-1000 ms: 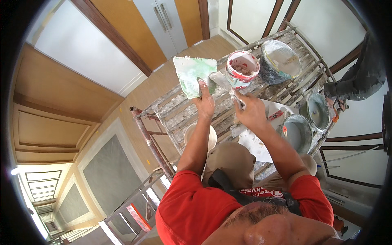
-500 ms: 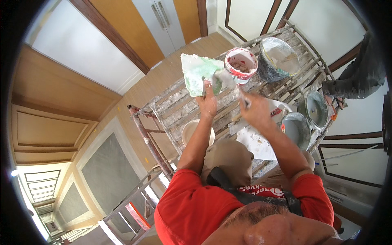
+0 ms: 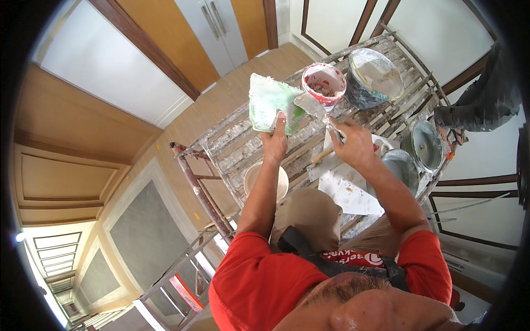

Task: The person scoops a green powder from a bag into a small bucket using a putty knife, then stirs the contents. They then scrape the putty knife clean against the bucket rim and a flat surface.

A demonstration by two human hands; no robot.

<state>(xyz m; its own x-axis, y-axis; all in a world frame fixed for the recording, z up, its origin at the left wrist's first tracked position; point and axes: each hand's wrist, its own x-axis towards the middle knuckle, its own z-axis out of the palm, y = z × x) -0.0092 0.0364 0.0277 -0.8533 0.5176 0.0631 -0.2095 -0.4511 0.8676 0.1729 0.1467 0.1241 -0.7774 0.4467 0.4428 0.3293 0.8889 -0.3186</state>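
My left hand (image 3: 276, 142) grips a green, roughly square plaster board (image 3: 269, 98) smeared with white paste, its thumb lying over the near edge. My right hand (image 3: 353, 144) is closed on a putty knife (image 3: 310, 103). The knife's paste-coated blade points left and reaches the board's right edge; whether it touches cannot be made out. Just beyond the blade stands a white and red bucket (image 3: 334, 101) with pinkish-white paste inside. Right of that is a larger dark bucket (image 3: 360, 92), crusted with pale plaster.
Everything stands on a plaster-splashed slatted scaffold platform (image 3: 234, 144). A cream tub (image 3: 281, 186) sits under my left forearm. White sheet (image 3: 350, 193) lies by my knee. Two grey basins (image 3: 428, 144) are at right, near another person's dark-trousered leg (image 3: 477, 105). A metal rail (image 3: 201, 190) edges the left.
The putty knife's blade, blurred before, has drawn a little to the right, toward the board's edge. My right hand has moved slightly right, and the board has shifted slightly right.
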